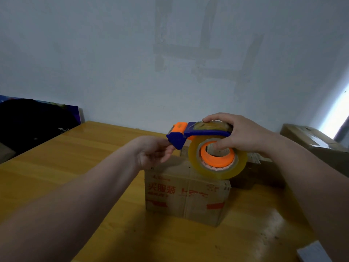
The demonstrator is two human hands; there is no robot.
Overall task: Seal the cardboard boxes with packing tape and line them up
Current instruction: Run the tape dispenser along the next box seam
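Observation:
A small cardboard box (186,195) with red print stands on the yellow wooden table (75,167), just right of centre. Above its top I hold a blue and orange tape dispenser (205,146) with a roll of clear yellowish tape. My right hand (239,136) grips the dispenser over its top, thumb inside the orange core. My left hand (153,151) pinches at the blue cutter end of the dispenser; the tape end itself is too small to make out.
A second, darker box (258,172) sits behind the first at its right. Another cardboard box (311,140) stands at the far right near the wall. A dark panel (35,118) leans at the left. A grey flat thing (313,252) lies at the bottom right corner.

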